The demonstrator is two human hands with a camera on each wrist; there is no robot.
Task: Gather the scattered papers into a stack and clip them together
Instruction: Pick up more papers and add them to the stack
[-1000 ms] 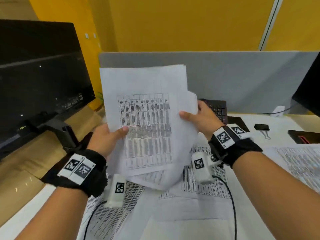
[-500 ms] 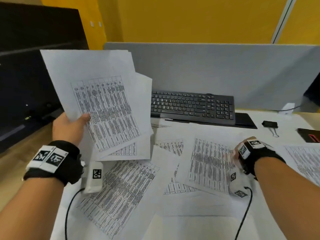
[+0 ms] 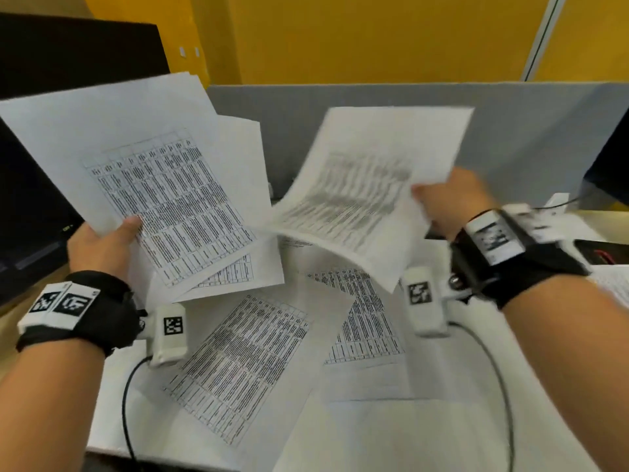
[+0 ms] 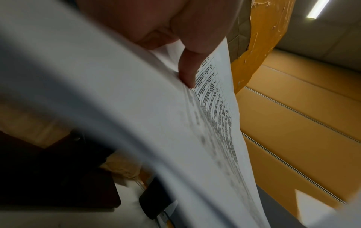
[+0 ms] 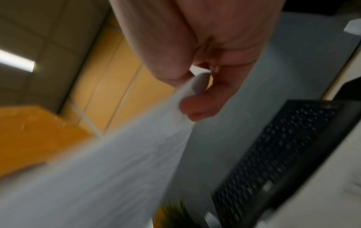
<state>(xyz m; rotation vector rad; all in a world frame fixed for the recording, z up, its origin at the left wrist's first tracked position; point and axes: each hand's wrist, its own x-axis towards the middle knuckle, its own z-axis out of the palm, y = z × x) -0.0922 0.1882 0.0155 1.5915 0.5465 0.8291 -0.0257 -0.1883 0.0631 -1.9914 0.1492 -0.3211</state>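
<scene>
While several white printed sheets of paper [image 3: 245, 362] lie loose and overlapping on the white table [image 3: 408, 437] nearest the person, both hands are raised above them, each wearing a black wrist strap with a white camera unit. The left hand [image 3: 102, 247] holds a small fanned bunch of white sheets printed with tables [image 3: 163, 199]; its grip is pinching the bunch at the lower left edge, thumb on the printed face, as the left wrist view confirms with the thumb [image 4: 187, 74] pressed on the page. Just beside it, the right hand [image 3: 452, 202] lifts a single white printed sheet [image 3: 367, 195], blurred and sagging at its free end, which reaches close to the bunch; its grip is pinching the sheet's right edge between thumb and fingers [image 5: 199, 106]. Beyond the hands, a black keyboard [image 5: 283, 154] shows in the right wrist view, then a grey partition panel [image 3: 510, 131], with a yellow wall [image 3: 374, 35] farthest back and a black monitor [image 3: 68, 52] at the left.
</scene>
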